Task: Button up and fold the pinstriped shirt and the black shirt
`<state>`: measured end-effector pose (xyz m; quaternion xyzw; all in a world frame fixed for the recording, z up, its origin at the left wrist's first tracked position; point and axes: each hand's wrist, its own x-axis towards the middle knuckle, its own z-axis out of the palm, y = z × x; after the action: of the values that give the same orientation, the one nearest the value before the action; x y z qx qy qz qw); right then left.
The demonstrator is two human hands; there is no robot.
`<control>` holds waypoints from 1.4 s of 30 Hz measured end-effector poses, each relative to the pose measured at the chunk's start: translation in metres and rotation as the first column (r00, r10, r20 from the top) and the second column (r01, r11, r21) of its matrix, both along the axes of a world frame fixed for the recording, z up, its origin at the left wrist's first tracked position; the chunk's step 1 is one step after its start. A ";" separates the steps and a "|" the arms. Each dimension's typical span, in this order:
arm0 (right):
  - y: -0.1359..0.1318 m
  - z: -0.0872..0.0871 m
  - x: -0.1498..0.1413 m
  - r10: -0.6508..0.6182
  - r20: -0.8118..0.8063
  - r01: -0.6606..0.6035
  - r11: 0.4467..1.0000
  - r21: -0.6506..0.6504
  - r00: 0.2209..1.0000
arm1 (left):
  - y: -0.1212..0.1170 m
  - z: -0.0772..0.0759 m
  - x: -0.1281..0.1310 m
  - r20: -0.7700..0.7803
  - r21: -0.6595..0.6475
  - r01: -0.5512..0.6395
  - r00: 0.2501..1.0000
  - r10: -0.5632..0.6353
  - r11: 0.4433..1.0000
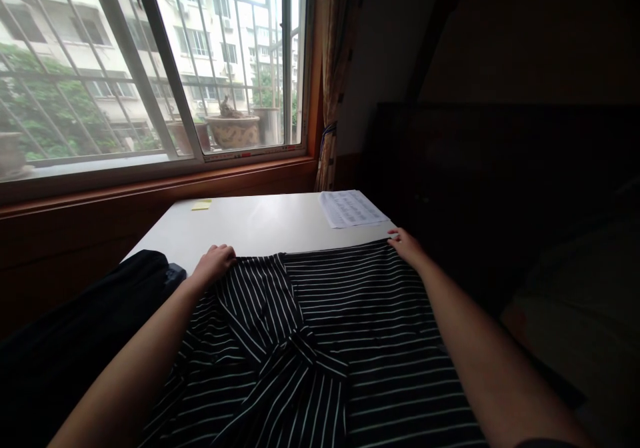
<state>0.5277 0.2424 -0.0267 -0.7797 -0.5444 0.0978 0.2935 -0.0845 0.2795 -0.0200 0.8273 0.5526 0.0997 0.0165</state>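
Striped garment [370, 308], tabletop [265, 225] beyond edge

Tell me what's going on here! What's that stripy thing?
A person has a striped garment spread over a white table. The left hand grips its far edge on one side, and the right hand holds the far corner on the other. A tied sash lies across its front. Papers lie beyond it, and dark cloth lies to the left.

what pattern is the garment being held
The garment is dark with white stripes, clearest in the head view.
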 end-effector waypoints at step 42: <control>-0.114 0.000 0.021 -0.037 -0.023 0.029 0.959 -0.283 0.999 | -0.198 -0.047 -0.019 -0.126 0.114 0.273 0.958 -0.259 0.955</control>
<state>0.5483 0.1285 -0.0263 -0.8213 -0.5074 0.1805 0.1884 -0.1039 0.0813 -0.0667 0.8977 0.4285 0.0866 -0.0547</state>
